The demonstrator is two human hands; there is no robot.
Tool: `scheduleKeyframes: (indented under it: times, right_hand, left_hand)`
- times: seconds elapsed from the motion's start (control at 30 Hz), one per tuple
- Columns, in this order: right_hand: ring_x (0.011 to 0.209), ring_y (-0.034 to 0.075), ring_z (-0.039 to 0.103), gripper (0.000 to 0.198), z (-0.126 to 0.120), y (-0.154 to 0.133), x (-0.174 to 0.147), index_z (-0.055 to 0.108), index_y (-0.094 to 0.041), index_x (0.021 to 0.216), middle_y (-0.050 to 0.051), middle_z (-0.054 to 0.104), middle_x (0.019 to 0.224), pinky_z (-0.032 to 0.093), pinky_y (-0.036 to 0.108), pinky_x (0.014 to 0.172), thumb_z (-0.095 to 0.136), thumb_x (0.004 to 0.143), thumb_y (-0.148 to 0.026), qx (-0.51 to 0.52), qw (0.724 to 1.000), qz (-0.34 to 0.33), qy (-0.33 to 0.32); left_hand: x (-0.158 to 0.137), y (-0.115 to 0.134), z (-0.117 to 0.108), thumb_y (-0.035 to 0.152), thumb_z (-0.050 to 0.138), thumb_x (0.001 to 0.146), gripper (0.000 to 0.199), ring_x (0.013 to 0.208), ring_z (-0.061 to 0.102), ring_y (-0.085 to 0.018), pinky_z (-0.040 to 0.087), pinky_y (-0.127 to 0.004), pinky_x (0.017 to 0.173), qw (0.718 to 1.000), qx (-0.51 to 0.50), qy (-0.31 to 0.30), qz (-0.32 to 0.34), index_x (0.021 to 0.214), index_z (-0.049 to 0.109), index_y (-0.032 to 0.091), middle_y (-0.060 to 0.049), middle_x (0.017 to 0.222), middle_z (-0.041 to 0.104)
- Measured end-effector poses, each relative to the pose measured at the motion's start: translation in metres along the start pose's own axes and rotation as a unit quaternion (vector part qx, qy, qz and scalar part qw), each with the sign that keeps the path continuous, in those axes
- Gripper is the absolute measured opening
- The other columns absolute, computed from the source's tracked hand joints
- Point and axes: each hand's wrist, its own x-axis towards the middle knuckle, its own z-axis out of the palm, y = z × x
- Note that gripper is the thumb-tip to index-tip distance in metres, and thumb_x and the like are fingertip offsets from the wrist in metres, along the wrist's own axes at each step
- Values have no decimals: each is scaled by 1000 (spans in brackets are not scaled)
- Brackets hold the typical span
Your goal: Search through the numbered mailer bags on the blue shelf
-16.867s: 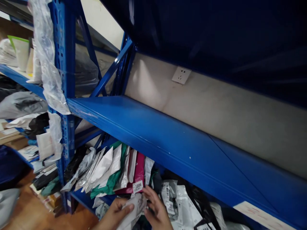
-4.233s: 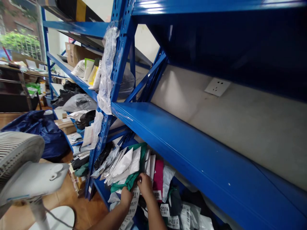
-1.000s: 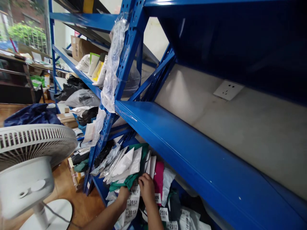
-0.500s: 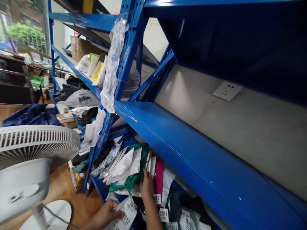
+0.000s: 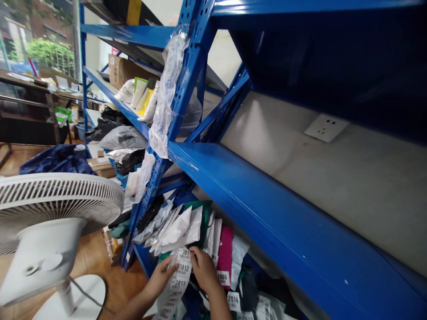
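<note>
My left hand [image 5: 161, 276] grips a long white strip of numbered labels [image 5: 178, 282] reading 3012 and 3013, held up in front of the lower shelf. My right hand [image 5: 203, 269] pinches the top of that strip, right beside a row of upright parcels. Among those parcels stand white mailers [image 5: 176, 227], a green bag [image 5: 200, 212] and a magenta bag [image 5: 225, 251] tagged 3006. Further right lie bags with number tags [image 5: 234, 301].
A wide blue shelf board [image 5: 267, 213] juts out above the parcels, its blue upright post [image 5: 182, 93] wrapped in clear plastic. A white pedestal fan [image 5: 46, 231] stands at the left on the wooden floor. More bags and boxes [image 5: 120, 71] fill shelves behind.
My left hand has lifted the label strip back up to the parcels, and my right hand has dropped from between the bags onto the strip's top. The view shifted slightly left.
</note>
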Motion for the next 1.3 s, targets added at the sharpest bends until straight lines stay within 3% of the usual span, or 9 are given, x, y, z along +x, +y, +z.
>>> scheduleKeyframes:
  times: [0.17,0.33,0.43,0.5,0.63,0.77,0.97,1.17,1.3]
  right_hand:
    - [80,21,63,16,24,25,-3,66,-20,84,5,69,82,47,30,75,60,72,-27,102,986,99,87]
    - [68,19,60,23,40,39,-2,69,-17,82,4,67,73,49,28,65,66,60,-23,183,966,128,134]
    - [62,17,57,31,41,42,-1,70,-17,87,4,66,72,48,28,61,70,58,-28,221,955,139,143]
    - [61,16,56,23,40,42,-2,69,-17,76,3,65,69,47,27,59,72,58,-32,232,955,131,133]
    - [60,16,56,21,40,38,-5,66,-18,70,1,62,62,44,25,56,72,60,-35,242,955,120,122]
    - [61,18,58,24,44,36,-7,66,-18,73,2,65,64,44,26,58,71,62,-39,248,951,128,136]
    - [62,21,61,31,44,30,-10,67,-17,75,5,68,65,46,28,58,69,62,-45,269,943,148,131]
    - [68,21,63,17,41,23,-12,68,-19,74,5,69,72,48,28,64,59,73,-33,166,968,101,157]
    - [70,20,63,12,45,21,-6,66,-18,68,5,67,73,48,27,66,57,76,-22,40,980,75,178]
  left_hand:
    - [1,-8,7,68,72,47,59,62,58,-18,45,-30,66,998,-45,13,-47,74,64,17,0,61,65]
    - [5,1,17,65,74,48,61,71,60,-20,46,-31,70,999,-53,11,-1,87,63,18,-2,75,68]
    - [10,8,15,66,69,54,55,70,59,-19,45,-30,70,999,-11,-29,9,80,64,18,-2,72,67]
    - [12,12,11,70,65,55,55,67,57,-18,44,-29,67,998,25,-53,0,70,64,17,-2,65,64]
    - [11,19,5,73,58,60,59,68,56,-20,44,-29,67,994,106,-35,-1,58,64,15,-4,62,62]
    - [6,18,8,62,68,59,49,81,59,-22,44,-29,76,993,98,0,59,78,69,17,-4,81,69]
    - [4,9,15,71,66,51,57,51,44,-12,33,-24,51,998,54,40,4,61,55,16,2,52,52]
    - [4,15,20,75,58,52,58,55,42,-13,33,-26,55,988,119,100,23,57,48,19,4,53,45]
    - [9,10,27,80,51,50,61,59,47,-17,37,-29,59,980,129,147,-22,58,51,20,1,54,51]
